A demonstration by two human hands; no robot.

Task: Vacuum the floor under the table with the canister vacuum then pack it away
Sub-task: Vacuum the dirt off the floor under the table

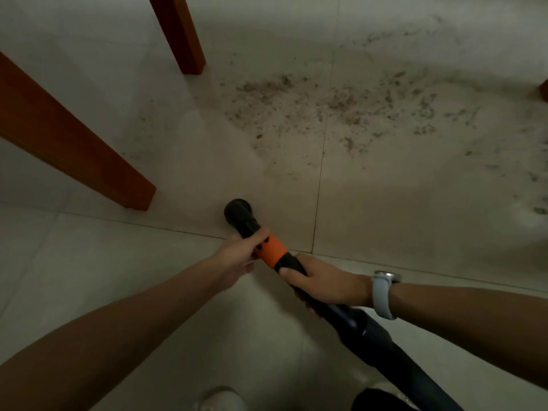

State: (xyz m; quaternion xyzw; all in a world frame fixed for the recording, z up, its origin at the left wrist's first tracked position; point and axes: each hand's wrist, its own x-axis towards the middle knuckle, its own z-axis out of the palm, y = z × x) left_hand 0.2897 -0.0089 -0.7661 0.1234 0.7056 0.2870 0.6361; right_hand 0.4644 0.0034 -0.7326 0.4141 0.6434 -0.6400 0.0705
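Status: early in the task, by my read. The dirt patch [341, 105] sits mostly untouched on the floor [118, 277], spread from about 12 to 2 o'clock of the nozzle, with stray bits trailing out toward 3 o'clock at the frame's right edge.

Vacuum wand [341, 318] runs in from 5 o'clock, round black nozzle end [238, 211] near frame centre, pointing toward 11 o'clock. Nozzle is short of the dirt, on a bare tile; can't tell if it touches the floor or hangs just above.

Left hand [237, 253]: fingers curled round the black section just ahead of the orange collar [271, 250], gripping it. Right hand [326, 284]: fingers wrapped round the wand just behind the collar. Grey watch [382, 295] on the right wrist. Both hands flank the collar, so possibly fitting or adjusting the nozzle rather than sweeping; can't confirm.

Two wooden table legs: near leg [74, 143] at 10 o'clock, far leg [178, 31] at 12. Tabletop not in view. Canister not in view.

Left to do: essentially all the vacuuming, then the whole pack-away.
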